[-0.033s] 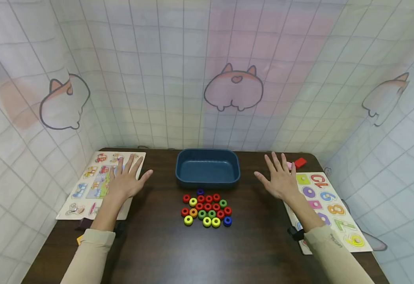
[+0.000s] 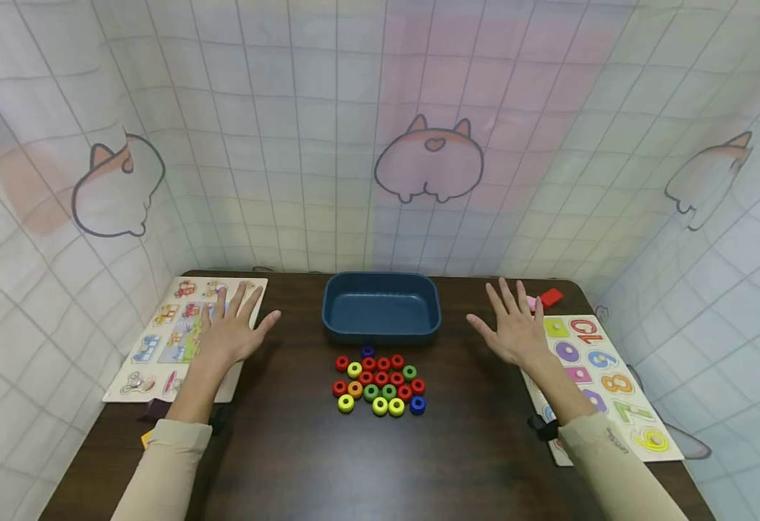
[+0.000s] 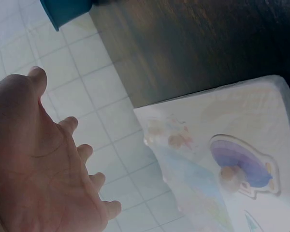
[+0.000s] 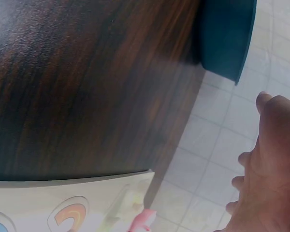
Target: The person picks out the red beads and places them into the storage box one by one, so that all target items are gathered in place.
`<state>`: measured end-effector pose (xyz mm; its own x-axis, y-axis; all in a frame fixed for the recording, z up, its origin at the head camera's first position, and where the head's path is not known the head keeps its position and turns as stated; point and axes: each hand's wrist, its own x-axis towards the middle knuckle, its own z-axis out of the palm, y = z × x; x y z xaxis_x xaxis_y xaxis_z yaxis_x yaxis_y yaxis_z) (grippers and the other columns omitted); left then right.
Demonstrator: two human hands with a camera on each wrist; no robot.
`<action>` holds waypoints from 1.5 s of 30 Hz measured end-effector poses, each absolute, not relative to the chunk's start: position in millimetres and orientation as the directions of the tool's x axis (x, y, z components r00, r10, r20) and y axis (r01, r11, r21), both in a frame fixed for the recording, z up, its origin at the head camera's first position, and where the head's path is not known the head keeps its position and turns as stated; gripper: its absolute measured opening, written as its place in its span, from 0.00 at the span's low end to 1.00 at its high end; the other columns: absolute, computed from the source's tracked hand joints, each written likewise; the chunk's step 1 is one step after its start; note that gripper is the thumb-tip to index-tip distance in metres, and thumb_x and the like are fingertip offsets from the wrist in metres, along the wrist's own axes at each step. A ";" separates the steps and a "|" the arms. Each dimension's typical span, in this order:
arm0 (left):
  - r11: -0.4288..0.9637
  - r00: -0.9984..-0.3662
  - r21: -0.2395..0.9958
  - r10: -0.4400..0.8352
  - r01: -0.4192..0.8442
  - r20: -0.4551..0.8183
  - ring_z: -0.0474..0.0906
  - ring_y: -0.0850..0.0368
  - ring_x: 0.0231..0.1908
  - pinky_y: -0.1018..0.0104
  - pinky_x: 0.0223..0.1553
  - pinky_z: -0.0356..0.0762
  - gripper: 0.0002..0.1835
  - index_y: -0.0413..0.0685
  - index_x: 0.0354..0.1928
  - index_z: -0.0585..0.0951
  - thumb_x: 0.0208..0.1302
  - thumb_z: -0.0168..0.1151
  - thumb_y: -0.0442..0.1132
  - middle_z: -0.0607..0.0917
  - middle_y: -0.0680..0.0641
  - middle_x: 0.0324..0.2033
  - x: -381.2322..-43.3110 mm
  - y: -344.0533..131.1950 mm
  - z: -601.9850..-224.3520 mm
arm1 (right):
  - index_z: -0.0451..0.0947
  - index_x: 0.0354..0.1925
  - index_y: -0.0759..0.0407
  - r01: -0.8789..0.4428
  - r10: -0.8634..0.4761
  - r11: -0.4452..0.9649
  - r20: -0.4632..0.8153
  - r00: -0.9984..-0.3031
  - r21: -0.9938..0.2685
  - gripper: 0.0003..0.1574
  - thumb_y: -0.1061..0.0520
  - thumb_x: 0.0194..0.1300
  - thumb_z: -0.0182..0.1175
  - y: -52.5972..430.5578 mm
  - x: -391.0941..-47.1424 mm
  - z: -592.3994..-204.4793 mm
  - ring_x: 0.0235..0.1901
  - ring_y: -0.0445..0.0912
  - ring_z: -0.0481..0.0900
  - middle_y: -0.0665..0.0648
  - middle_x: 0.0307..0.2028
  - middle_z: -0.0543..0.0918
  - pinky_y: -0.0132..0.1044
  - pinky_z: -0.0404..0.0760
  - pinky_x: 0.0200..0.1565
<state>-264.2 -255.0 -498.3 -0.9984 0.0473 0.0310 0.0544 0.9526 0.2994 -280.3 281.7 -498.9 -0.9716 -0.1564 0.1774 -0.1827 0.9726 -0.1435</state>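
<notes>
My left hand (image 2: 229, 337) is held palm down with fingers spread above the picture puzzle board (image 2: 129, 367) at the left; nothing is in it. Over the inner edge of the number puzzle board (image 2: 643, 412), my right hand (image 2: 515, 334) spreads its fingers in the same way, also holding nothing. Between the hands, a dark blue tray (image 2: 381, 336) stands toward the back. In front of it lies a cluster of small rings: red (image 2: 383, 365), yellow (image 2: 380, 407), green (image 2: 370, 394), blue (image 2: 418, 405) and one orange (image 2: 355, 390).
A red block (image 2: 551, 297) and a pink piece (image 2: 532, 303) lie behind the number board. Near the left forearm a dark object (image 2: 155, 410) and a yellow piece (image 2: 146, 439) show partly. A grid-patterned curtain (image 2: 328, 130) encloses the back and sides of the dark table (image 2: 328, 470).
</notes>
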 end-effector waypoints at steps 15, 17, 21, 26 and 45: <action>0.958 -0.996 0.279 0.053 0.069 0.065 0.25 0.35 0.74 0.27 0.65 0.24 0.45 0.59 0.78 0.45 0.67 0.36 0.73 0.41 0.42 0.77 -260.5 -248.4 -496.7 | 0.40 0.78 0.45 -0.199 -0.171 0.969 0.181 -0.968 -0.148 0.54 0.21 0.66 0.39 281.4 -271.8 -490.7 0.75 0.59 0.28 0.56 0.78 0.38 0.71 0.30 0.67; 0.956 -0.996 0.284 0.056 0.075 0.075 0.27 0.34 0.74 0.27 0.65 0.25 0.44 0.61 0.78 0.44 0.67 0.37 0.73 0.42 0.41 0.77 -260.6 -245.8 -495.7 | 0.40 0.78 0.45 -0.202 -0.173 0.968 0.184 -0.968 -0.151 0.54 0.21 0.66 0.38 280.0 -270.8 -490.3 0.75 0.59 0.28 0.56 0.78 0.39 0.71 0.29 0.67; 0.945 -0.991 0.313 0.060 0.094 0.117 0.32 0.34 0.74 0.26 0.66 0.29 0.44 0.60 0.78 0.46 0.68 0.40 0.71 0.45 0.40 0.77 -260.5 -238.9 -495.0 | 0.40 0.78 0.45 -0.213 -0.177 0.960 0.199 -0.964 -0.182 0.54 0.22 0.67 0.39 276.1 -267.7 -489.8 0.75 0.58 0.28 0.57 0.78 0.42 0.71 0.28 0.67; 0.899 -0.986 0.418 0.072 0.129 0.149 0.34 0.34 0.74 0.26 0.66 0.37 0.43 0.60 0.78 0.45 0.69 0.41 0.69 0.47 0.40 0.76 -263.4 -221.7 -499.9 | 0.44 0.78 0.48 -0.241 -0.175 0.921 0.229 -0.958 -0.306 0.50 0.26 0.69 0.42 266.7 -258.4 -486.1 0.76 0.59 0.32 0.59 0.77 0.46 0.73 0.34 0.67; -0.016 -0.999 0.999 -0.010 0.051 0.051 0.50 0.47 0.74 0.47 0.71 0.56 0.35 0.65 0.75 0.54 0.71 0.57 0.49 0.53 0.48 0.75 -270.8 -142.3 -540.9 | 0.80 0.53 0.65 0.150 -0.225 0.379 -0.248 -0.942 -0.913 0.26 0.49 0.62 0.67 211.9 -225.4 -513.0 0.33 0.61 0.87 0.67 0.43 0.86 0.52 0.86 0.35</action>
